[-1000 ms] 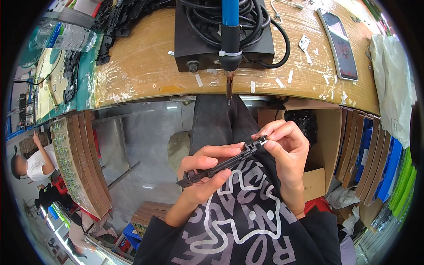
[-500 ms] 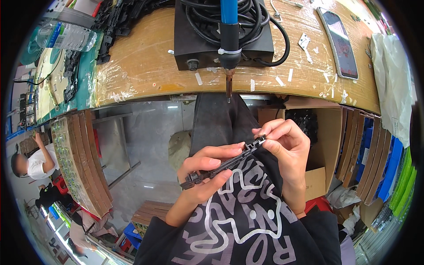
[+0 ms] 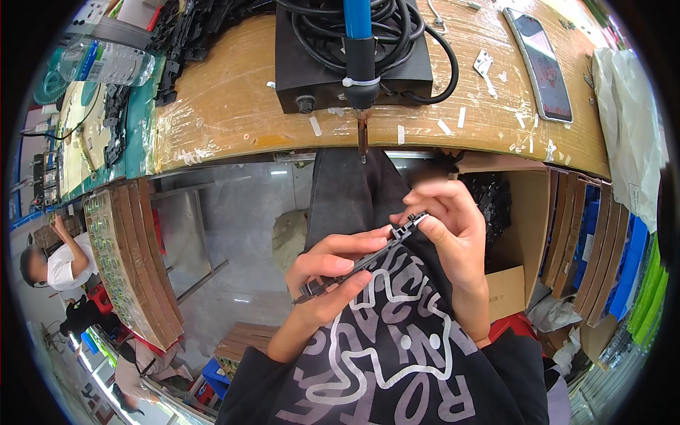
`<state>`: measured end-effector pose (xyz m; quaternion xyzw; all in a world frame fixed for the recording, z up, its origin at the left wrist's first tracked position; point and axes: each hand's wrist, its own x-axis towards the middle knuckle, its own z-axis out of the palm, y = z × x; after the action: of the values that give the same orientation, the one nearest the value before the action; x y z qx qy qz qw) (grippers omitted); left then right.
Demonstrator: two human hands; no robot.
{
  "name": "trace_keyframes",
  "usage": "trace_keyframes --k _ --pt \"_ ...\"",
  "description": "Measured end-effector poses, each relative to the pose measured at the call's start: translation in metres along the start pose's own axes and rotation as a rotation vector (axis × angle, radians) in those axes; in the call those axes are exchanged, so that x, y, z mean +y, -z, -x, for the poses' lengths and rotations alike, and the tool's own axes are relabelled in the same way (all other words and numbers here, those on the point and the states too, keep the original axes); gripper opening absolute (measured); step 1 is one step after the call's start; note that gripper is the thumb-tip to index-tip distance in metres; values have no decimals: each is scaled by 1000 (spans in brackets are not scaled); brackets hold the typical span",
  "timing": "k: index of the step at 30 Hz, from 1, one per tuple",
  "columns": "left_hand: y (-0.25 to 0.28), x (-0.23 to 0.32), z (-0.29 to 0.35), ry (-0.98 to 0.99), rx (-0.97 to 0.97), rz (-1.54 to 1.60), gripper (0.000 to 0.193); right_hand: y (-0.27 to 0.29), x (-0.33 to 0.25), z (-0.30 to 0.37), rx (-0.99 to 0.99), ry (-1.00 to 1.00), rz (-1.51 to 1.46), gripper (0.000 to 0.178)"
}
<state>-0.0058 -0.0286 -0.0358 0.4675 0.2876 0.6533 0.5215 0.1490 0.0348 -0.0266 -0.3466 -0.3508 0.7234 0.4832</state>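
One slim, notched black plastic bar (image 3: 381,255) is slanting before a black shirt with grey print (image 3: 397,354), the left hand (image 3: 320,275) gripping it, the right hand (image 3: 457,237) curling at its upper end, hold unclear, while a boxy black unit (image 3: 329,98) is resting on a glossy brown desk (image 3: 219,92).

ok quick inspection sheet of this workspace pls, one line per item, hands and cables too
surface: brown table, film-covered, white scraps along the near edge
things in hand: slim black part, held tilted above the lap
clutter: phone, bottle, heap of black parts
hands: left hand grips the part; right hand at its upper end, grip unclear
cables: black coil on black box
surroundings: open carton at right, stacked cardboard and another person at left
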Motion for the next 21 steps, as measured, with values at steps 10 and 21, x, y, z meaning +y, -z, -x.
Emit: trace_keyframes --k 10,21 --pt "8 -11 -7 836 197 505 27 24 5 -4 -225 261 102 8" --pt "13 -13 -10 1074 137 710 26 20 27 -17 -456 168 253 8"
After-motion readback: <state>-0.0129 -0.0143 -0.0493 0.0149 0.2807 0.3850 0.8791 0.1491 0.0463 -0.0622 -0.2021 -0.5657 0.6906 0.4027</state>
